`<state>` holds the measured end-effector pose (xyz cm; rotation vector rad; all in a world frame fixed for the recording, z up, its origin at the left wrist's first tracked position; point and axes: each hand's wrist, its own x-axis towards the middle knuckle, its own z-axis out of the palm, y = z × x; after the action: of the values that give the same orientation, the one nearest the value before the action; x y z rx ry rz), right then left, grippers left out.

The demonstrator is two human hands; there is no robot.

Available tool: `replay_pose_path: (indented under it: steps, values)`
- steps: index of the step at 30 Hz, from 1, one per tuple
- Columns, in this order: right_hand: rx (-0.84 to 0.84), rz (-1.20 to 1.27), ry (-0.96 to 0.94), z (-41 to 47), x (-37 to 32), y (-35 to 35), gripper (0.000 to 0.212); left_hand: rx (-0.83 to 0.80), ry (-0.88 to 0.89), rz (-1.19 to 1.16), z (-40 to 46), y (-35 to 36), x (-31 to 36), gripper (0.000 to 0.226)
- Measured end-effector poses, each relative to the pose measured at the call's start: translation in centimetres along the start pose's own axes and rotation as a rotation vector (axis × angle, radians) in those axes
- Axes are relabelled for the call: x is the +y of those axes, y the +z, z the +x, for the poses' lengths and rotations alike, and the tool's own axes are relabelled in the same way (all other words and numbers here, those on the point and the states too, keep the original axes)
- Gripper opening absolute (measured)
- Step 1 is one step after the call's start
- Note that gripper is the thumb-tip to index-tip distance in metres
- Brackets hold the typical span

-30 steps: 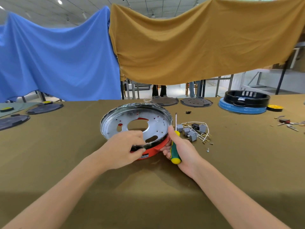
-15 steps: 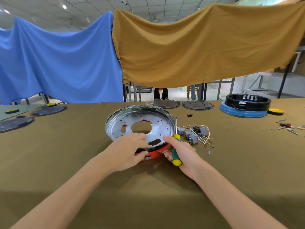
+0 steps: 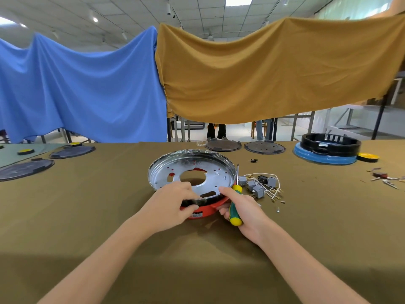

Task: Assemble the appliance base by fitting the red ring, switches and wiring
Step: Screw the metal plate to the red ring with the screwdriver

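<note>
A shiny metal base pan (image 3: 221,172) sits tilted inside the red ring (image 3: 210,209) on the table, its near edge raised. My left hand (image 3: 173,205) grips the near rim of the pan and the red ring, thumb on the ring's side. My right hand (image 3: 243,209) holds a green and yellow screwdriver (image 3: 235,202) upright against its palm, with the forefinger pressing the pan's right rim. Grey switches with white wiring (image 3: 260,185) lie in a loose pile just right of the pan.
Loose screws (image 3: 279,205) lie by the wiring. Dark round plates (image 3: 222,145) stand at the back and far left. A black ring on a blue disc (image 3: 328,150) and a yellow cap (image 3: 367,156) sit at the back right. Small parts (image 3: 383,177) lie far right.
Both hands keep their hold on the pan, ring and screwdriver. The view has tilted upward slightly; the pan looks a little more level than before.
</note>
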<state>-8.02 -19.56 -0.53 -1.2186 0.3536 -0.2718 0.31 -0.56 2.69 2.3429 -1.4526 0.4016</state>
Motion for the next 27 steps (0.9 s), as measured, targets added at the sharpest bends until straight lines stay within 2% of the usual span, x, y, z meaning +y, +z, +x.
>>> replay_pose_path:
  steps: [2,4,5,7,9,10,12,14,15,19,22,25,27]
  values:
    - [0.009,0.007,-0.003,0.1,0.0,0.1,0.04,0.06,-0.034,-0.021,-0.4,0.2,-0.1,0.022]
    - [0.019,0.011,-0.007,0.2,0.1,0.1,0.039,0.268,-0.11,-0.043,-1.2,0.7,-0.1,0.036]
    - [0.02,0.013,-0.012,0.2,0.1,0.0,0.039,0.4,-0.213,-0.089,-1.8,1.1,0.2,0.048]
    - [0.015,0.022,-0.02,0.2,0.2,0.0,0.039,0.561,-0.578,-0.369,-3.0,1.7,0.8,0.079]
    - [0.015,0.03,-0.028,0.3,0.4,-0.1,0.037,0.475,-0.958,-0.791,-3.4,2.1,1.1,0.105]
    - [0.016,0.031,-0.033,0.2,0.4,0.0,0.036,0.408,-1.031,-0.972,-3.4,2.3,1.2,0.104]
    - [0.01,0.028,-0.052,0.1,0.5,0.0,0.034,0.373,-1.002,-1.196,-2.9,2.6,1.2,0.071]
    - [0.007,0.033,-0.075,-0.1,0.4,0.0,0.03,0.409,-0.913,-1.283,-2.3,2.4,1.7,0.046]
    - [0.008,0.042,-0.082,-0.2,0.4,0.0,0.029,0.43,-0.875,-1.304,-2.0,2.3,1.7,0.045]
    - [0.005,0.119,-0.115,-0.1,0.2,0.3,0.031,0.46,-0.716,-1.5,-0.4,1.8,1.5,0.071]
    - [-0.002,0.133,-0.152,0.3,-0.1,0.5,0.03,0.518,-0.639,-1.602,0.8,2.2,1.1,0.079]
    - [0.011,0.124,-0.168,1.0,-0.2,0.6,0.029,0.554,-0.658,-1.761,1.9,2.9,0.4,0.06]
    - [0.03,0.112,-0.165,1.4,-0.2,0.7,0.027,0.51,-0.703,-1.816,2.4,3.5,-0.1,0.048]
